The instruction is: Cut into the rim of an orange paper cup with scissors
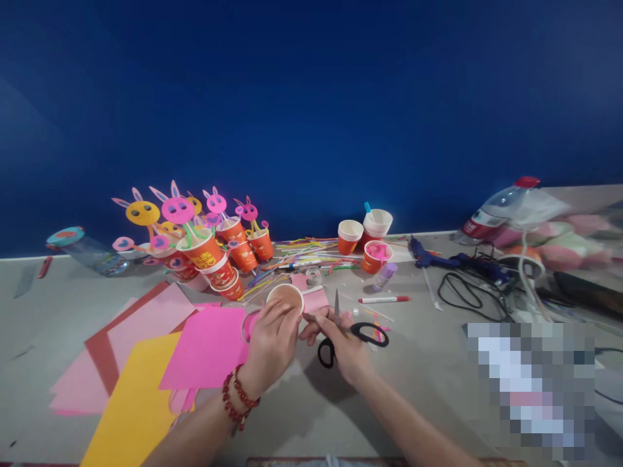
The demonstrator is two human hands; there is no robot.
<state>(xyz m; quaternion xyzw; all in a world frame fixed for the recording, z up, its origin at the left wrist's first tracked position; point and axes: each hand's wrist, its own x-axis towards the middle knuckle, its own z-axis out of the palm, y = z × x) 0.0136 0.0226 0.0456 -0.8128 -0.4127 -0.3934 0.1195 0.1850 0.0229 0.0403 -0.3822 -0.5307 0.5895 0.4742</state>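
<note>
My left hand, with a red bead bracelet at its wrist, is closed round a paper cup. The cup's round white rim faces up toward me, and the fingers cover its near side. In my right hand is a pair of scissors with black handles, their blades spread apart. One blade points away toward the wall; the other points left at the side of the cup. Whether that blade touches the cup I cannot tell. Pink paper lies left of my left hand.
Decorated red cups with rabbit faces stand back left. Coloured sheets spread at left. Stacked cups, a cup of pink scraps, a purple glue stick, a red marker, a blue glue gun and cables lie beyond and right.
</note>
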